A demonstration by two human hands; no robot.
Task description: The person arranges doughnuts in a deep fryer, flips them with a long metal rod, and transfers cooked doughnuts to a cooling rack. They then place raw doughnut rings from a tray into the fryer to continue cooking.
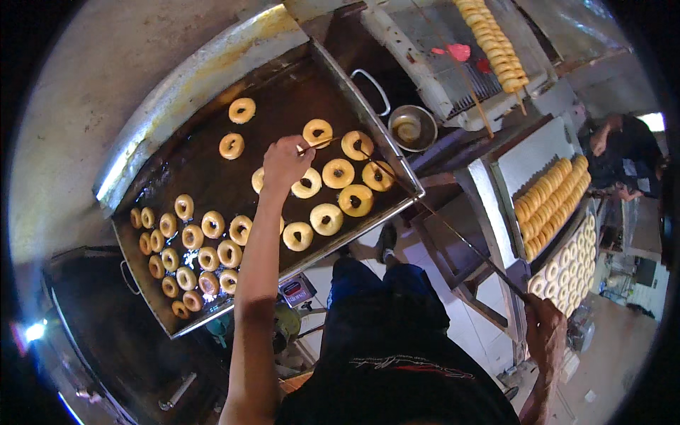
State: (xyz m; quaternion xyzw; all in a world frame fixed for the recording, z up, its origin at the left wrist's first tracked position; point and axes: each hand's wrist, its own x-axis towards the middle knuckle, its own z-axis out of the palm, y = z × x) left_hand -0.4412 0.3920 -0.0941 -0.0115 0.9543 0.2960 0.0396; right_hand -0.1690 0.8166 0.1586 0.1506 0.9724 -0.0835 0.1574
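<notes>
My left hand (289, 156) is over the middle of a large rectangular metal frying pan (366, 101) of dark oil. It holds a thin stick (320, 146) whose tip lies by a ring doughnut (317, 133). My right hand (546, 321), at the lower right, grips a long thin rod (467, 241) that reaches across the pan's corner, its tip at the hole of another doughnut (357, 145). Several pale yellow doughnuts float around the tips. More browned ones, such as this doughnut (212, 224), float at the pan's left end. My left forearm hides part of a few.
Right of the pan are a metal bowl (413, 128), a tray (531, 143) with rows of stacked doughnuts, and pale rings (563, 271) on another tray. Doughnuts on a stick (491, 42) lie at the top. A person (627, 154) is at the far right. A gas cylinder (287, 321) stands beneath.
</notes>
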